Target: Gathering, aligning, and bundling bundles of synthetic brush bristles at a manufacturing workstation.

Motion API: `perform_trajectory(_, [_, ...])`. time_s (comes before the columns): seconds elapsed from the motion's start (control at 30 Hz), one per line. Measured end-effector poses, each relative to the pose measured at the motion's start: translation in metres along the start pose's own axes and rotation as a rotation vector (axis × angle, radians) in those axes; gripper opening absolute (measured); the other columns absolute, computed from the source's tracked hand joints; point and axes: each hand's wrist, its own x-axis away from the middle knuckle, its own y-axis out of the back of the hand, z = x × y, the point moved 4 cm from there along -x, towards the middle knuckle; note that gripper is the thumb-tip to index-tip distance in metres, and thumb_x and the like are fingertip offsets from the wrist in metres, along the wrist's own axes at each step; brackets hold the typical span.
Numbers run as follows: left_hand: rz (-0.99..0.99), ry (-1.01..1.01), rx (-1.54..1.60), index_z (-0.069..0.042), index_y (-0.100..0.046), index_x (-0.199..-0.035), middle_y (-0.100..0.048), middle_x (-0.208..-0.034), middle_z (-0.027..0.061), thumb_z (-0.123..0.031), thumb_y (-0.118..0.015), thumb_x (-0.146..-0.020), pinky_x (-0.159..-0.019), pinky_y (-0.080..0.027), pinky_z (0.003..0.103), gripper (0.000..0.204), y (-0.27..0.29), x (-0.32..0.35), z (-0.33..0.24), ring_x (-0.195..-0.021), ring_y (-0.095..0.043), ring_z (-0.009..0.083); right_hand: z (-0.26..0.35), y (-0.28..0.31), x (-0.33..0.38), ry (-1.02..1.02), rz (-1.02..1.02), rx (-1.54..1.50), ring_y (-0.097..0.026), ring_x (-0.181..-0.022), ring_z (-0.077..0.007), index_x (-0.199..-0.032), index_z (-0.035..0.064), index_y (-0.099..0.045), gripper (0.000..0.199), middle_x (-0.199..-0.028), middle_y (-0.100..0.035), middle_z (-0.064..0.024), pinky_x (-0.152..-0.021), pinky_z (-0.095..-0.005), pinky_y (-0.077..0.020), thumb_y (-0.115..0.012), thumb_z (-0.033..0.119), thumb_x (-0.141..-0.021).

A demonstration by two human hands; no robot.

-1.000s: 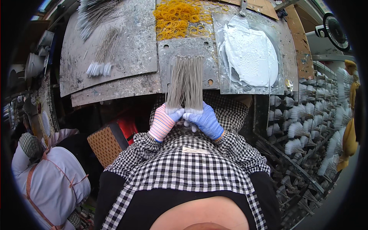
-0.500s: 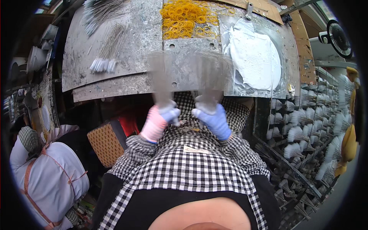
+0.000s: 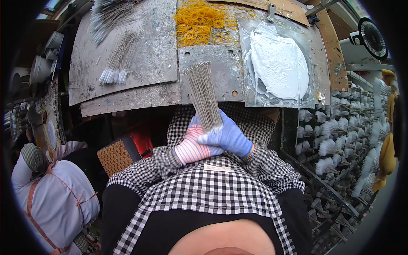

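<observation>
A single thick bundle of thin grey wire stems [image 3: 202,93] stands between my two gloved hands, its far ends fanned over the table edge and its white tips down by my fingers. My right hand [image 3: 233,135], in a blue glove, is closed around the bundle's lower end. Underneath and beside it, my left hand [image 3: 193,146] in a pink-striped glove is closed against the same bundle, with its fingers partly hidden. On the table at the left lies a smaller loose bunch of white-tipped wire stems [image 3: 120,57], and a larger pile [image 3: 109,19] lies behind it.
Yellow rubber bands [image 3: 199,21] are heaped at the table's far middle. On the right, white paste [image 3: 278,63] covers a clear plate with a spatula [image 3: 271,12]. A rack of white-tipped bundles [image 3: 335,136] stands at the right; another person [image 3: 59,191] is at the left.
My hands have come together from being apart. The two motion-blurred bunches, one in each hand, now form one bundle between both hands.
</observation>
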Motion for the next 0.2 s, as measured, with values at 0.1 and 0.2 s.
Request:
perform_trajectory(0.1, [0.024, -0.340, -0.363, -0.016, -0.035, -0.155, -0.047, -0.154, 0.0060, -0.052, -0.039, -0.106, -0.120, -0.035, 0.048, 0.061, -0.059, 0.034, 0.017, -0.145, -0.042, 0.0264, 0.034, -0.013, 0.034, 0.214, -0.039, 0.227, -0.050, -0.138, -0.0259, -0.156, 0.0032, -0.029, 0.114, -0.145, -0.054, -0.0149, -0.116, -0.0387, -0.0407, -0.096, 0.034, -0.070])
perform_trajectory(0.2, [0.489, -0.033, 0.265, -0.016, -0.018, -0.163, -0.026, -0.167, 0.0108, -0.050, -0.028, -0.110, -0.125, -0.026, 0.050, 0.064, 0.004, 0.000, 0.003, -0.155, -0.026, 0.0256, -0.005, 0.003, 0.013, 0.086, -0.022, 0.257, -0.047, -0.140, -0.0238, -0.159, 0.0054, -0.023, 0.116, -0.151, -0.048, -0.0146, -0.116, -0.0416, -0.0407, -0.095, 0.033, -0.073])
